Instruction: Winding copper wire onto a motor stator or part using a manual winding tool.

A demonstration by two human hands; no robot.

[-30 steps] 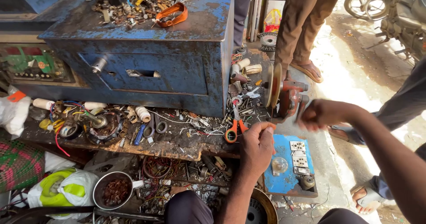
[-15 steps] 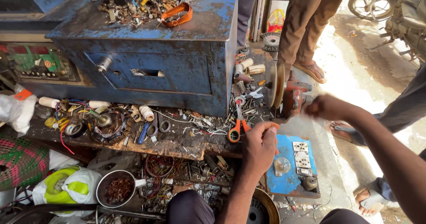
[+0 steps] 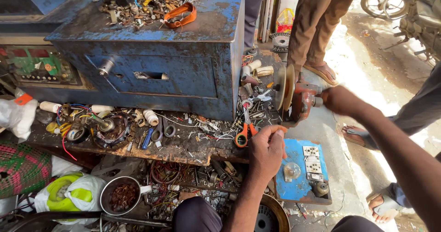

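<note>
While right hand (image 3: 337,99) grips grinder (image 3: 298,98) crank, left hand (image 3: 266,149) pinches small piece, fingers clenched, just short of wheel (image 3: 282,87); grinding apparently not begun.

Single head view, steeply down, close over cluttered workbench (image 3: 183,150).

We see a grimy wooden workbench (image 3: 183,151), strewn with orange-handled scissors (image 3: 243,133), pliers (image 3: 158,131), wire spools (image 3: 150,117), a blue metal cabinet (image 3: 156,71).

Right hand (image 3: 337,99) grips the red bench grinder (image 3: 298,98); left hand (image 3: 266,151) is closed, orange-handled scissors (image 3: 244,133) just beside its fingers (image 3: 275,133).
</note>
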